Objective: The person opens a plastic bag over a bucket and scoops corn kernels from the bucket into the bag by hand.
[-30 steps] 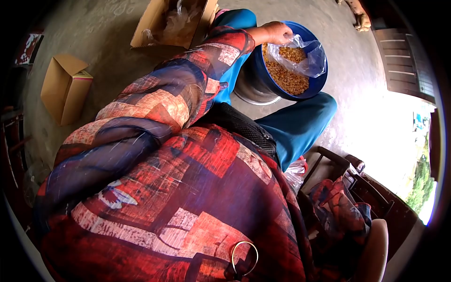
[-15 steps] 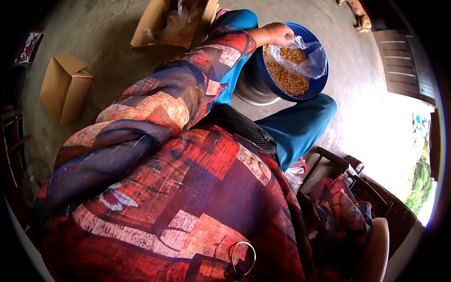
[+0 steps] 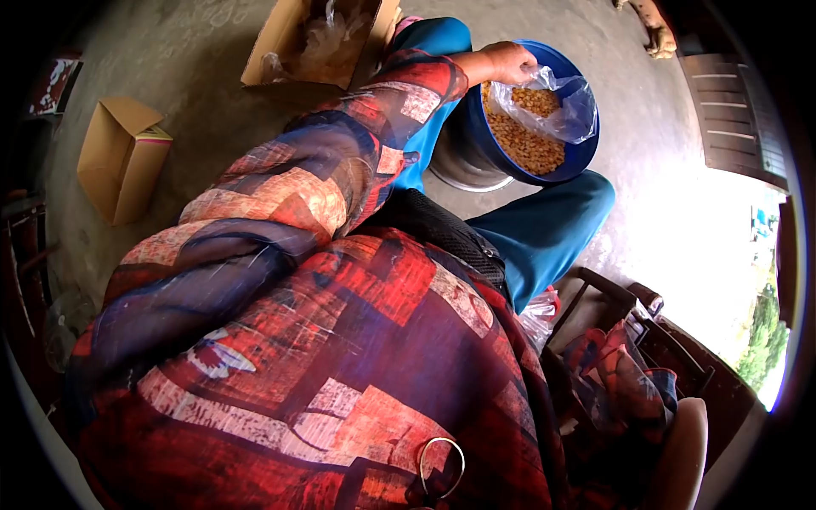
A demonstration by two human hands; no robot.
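At the top, my left hand (image 3: 512, 63) reaches over the rim of a blue tub (image 3: 584, 155). Its fingers are closed on the edge of a clear plastic bag (image 3: 575, 109), which spreads across the tub's mouth. Small golden-brown pieces (image 3: 525, 146) lie in the tub, partly covered by the bag. The tub leans beside a round metallic base (image 3: 467, 174), between my teal-clothed legs. My right hand is not in view.
An open cardboard box (image 3: 365, 51) with clear plastic inside stands at the upper left of the tub. Another open carton (image 3: 127, 161) is farther left. Dark furniture (image 3: 599, 285) with patterned cloth lies at lower right. An animal's paw (image 3: 660, 41) shows at top right.
The whole view has shifted slightly, so the tub and boxes sit a little farther right. My left hand keeps its hold on the bag's edge.
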